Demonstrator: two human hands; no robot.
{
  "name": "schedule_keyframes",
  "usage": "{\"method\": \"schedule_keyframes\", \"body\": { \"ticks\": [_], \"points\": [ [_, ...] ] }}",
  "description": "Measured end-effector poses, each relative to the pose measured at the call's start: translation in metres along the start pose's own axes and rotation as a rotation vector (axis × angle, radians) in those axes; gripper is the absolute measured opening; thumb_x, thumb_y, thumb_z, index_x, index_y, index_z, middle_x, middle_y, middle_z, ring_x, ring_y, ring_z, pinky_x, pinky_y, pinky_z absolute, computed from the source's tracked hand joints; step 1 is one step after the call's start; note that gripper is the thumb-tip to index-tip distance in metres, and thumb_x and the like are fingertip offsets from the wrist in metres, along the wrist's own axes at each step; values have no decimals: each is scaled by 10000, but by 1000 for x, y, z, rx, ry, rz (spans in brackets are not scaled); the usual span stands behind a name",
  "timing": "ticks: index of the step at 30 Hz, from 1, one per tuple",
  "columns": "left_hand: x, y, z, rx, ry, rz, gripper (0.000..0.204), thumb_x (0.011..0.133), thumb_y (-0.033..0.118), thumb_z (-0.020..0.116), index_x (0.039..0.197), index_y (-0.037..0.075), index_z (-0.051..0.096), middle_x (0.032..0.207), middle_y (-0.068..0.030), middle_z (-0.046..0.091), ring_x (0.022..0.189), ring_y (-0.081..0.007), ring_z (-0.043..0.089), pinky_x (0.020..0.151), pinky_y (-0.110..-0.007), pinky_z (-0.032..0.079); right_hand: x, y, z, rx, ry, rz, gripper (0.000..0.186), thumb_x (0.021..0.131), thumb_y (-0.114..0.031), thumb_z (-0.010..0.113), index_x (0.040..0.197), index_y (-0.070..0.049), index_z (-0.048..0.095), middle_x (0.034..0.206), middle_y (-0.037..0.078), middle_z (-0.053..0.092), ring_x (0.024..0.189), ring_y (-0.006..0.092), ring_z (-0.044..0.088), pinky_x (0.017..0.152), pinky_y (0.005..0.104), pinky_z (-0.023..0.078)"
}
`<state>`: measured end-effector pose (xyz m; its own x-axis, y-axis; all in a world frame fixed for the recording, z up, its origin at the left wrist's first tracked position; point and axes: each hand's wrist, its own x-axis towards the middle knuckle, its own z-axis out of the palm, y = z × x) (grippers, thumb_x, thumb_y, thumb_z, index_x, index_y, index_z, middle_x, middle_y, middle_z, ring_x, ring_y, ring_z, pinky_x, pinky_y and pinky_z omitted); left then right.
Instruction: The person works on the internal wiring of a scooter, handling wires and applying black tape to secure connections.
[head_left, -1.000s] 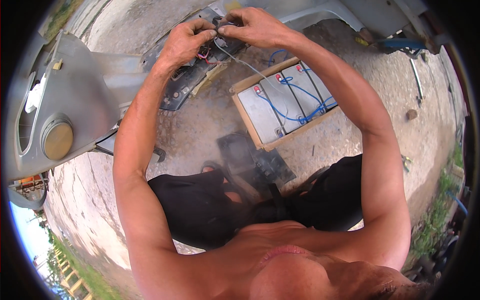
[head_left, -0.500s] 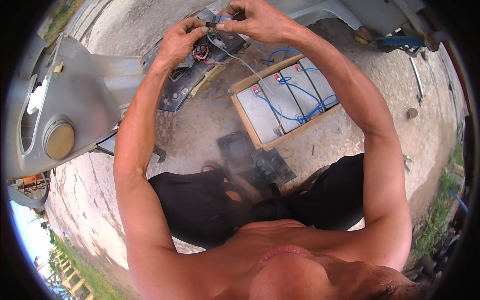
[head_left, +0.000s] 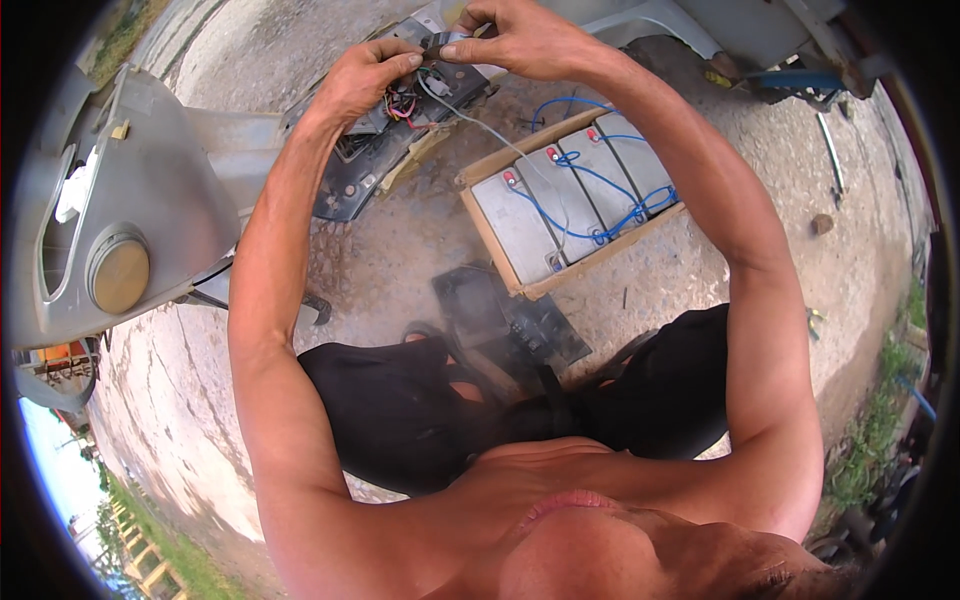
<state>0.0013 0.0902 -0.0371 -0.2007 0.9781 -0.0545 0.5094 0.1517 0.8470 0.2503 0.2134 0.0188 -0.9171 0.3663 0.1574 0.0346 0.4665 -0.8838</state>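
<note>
At the far edge of the view, my left hand point(head_left: 365, 80) and my right hand point(head_left: 525, 40) meet over a bundle of coloured wires point(head_left: 402, 100). Both hands pinch a small black strip-like piece point(head_left: 434, 44), the left thumb and fingers at one end, the right at the other. Its exact kind is too small to make out. Just below it sit a white connector point(head_left: 438, 86) and a grey cable point(head_left: 490, 125) that runs toward the batteries. The wires lie on a dark vehicle frame point(head_left: 345, 200).
Right of the frame stands an open cardboard box point(head_left: 490, 245) of grey batteries point(head_left: 515, 220) joined by blue wires point(head_left: 620, 237). Between my legs lies a black plastic cover point(head_left: 470, 300). A grey body panel point(head_left: 180, 200) is at left; a metal rod point(head_left: 832, 155) lies on the ground at right.
My hands have shifted very slightly; the right fingers have moved a little to the right along the black piece. Both hands keep their pinch. The view has tilted slightly.
</note>
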Motion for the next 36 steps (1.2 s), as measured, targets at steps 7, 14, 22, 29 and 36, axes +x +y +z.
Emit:
{"method": "schedule_keyframes", "body": {
  "ticks": [7, 14, 22, 29, 36],
  "points": [
    [-6, 17, 15, 14, 19, -2, 249, 963, 204, 738, 1112, 6, 739, 939, -2, 712, 836, -87, 597, 766, -253, 485, -3, 15, 0, -93, -43, 168, 302, 915, -258, 715, 1026, 23, 726, 896, 168, 742, 820, 259, 710, 745, 410, 566],
    [-15, 27, 24, 93, 25, -4, 195, 949, 182, 741, 1014, 0, 720, 881, -4, 681, 798, -90, 579, 720, -268, 480, 4, 36, 12, -22, -107, 179, 480, 938, -512, 735, 1055, -47, 712, 948, 47, 706, 887, 141, 642, 758, 313, 531],
    [-23, 32, 32, 249, 84, 71, 249, 951, 265, 725, 990, 19, 722, 830, -16, 689, 754, -99, 583, 684, -288, 480, 6, 28, 32, -7, -79, 229, 560, 942, -521, 644, 1100, 12, 718, 903, 83, 695, 831, 165, 644, 710, 332, 536],
    [-24, 34, 52, 304, 205, 123, 278, 908, 272, 691, 973, 3, 715, 805, -121, 703, 709, -204, 644, 671, -357, 510, 7, 28, 35, -402, 5, 118, 576, 871, -562, 603, 897, -5, 746, 713, 111, 671, 658, 219, 645, 640, 369, 518],
    [-6, 33, 40, 223, 270, 13, 330, 894, 284, 697, 1009, -23, 731, 849, -155, 733, 748, -222, 676, 740, -372, 529, -71, -89, 90, 118, -546, -285, 299, 838, -256, 644, 739, 17, 571, 637, 151, 565, 593, 262, 577, 603, 435, 468]
  ]
}}
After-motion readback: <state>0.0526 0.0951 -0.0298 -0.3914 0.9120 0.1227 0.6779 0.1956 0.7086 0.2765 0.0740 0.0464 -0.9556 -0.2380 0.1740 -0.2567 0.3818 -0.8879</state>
